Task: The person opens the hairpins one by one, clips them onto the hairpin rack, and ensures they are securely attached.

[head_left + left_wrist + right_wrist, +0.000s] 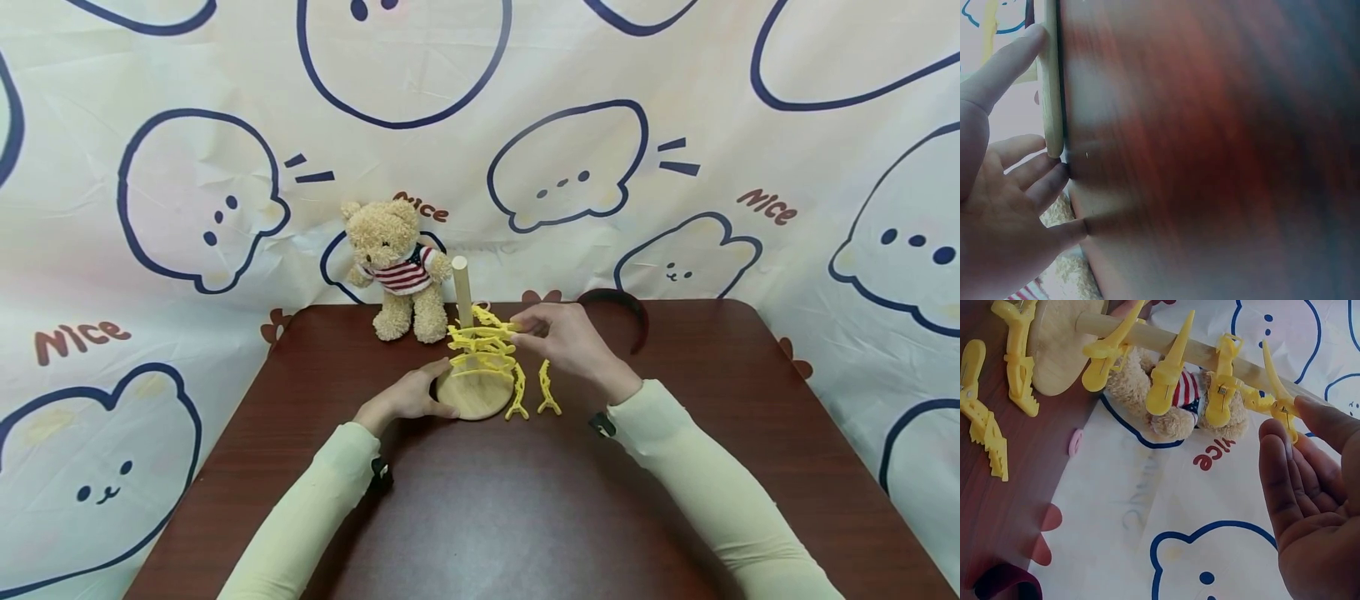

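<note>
A wooden post point(462, 292) rises from a round wooden base point(471, 402) near the table's back. Several yellow clips point(1168, 381) with toothed jaws and metal springs sit along the post, one above another in the head view. My right hand point(564, 340) pinches the uppermost yellow clip point(1283, 407) between thumb and fingers, close to the post's upper part. Whether that clip's teeth bite the post is hard to tell. From the left, my left hand point(408, 395) holds the base's edge, thumb and fingers spread around it. Two loose yellow clips point(547, 388) lie right of the base.
A teddy bear point(397, 268) in a striped shirt stands behind and left of the post. At the back right lies a dark curved headband point(637, 321). A small pink ring point(1075, 443) sits by the back edge. Printed cloth point(555, 75) hangs behind the brown table point(480, 500).
</note>
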Demonstrator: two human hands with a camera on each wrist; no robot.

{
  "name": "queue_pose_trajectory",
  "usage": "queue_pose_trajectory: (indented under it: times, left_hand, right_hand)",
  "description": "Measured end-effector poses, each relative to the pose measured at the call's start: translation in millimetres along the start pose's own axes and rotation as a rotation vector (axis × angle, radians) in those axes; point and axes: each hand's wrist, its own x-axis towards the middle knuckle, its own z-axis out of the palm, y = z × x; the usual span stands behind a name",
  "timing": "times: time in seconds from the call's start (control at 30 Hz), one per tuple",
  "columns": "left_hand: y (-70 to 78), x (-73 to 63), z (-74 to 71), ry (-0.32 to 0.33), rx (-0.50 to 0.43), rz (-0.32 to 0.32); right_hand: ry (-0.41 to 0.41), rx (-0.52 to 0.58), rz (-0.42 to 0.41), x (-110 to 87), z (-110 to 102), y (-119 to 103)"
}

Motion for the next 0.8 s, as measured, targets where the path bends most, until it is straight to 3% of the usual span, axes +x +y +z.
queue_pose_trajectory:
  times: [0.8]
  left_hand:
    - [-1.0,0.0,0.0,-0.003,0.009,0.002]
  right_hand:
    - [-0.002,-0.01,0.017,12.5,12.4,-4.7]
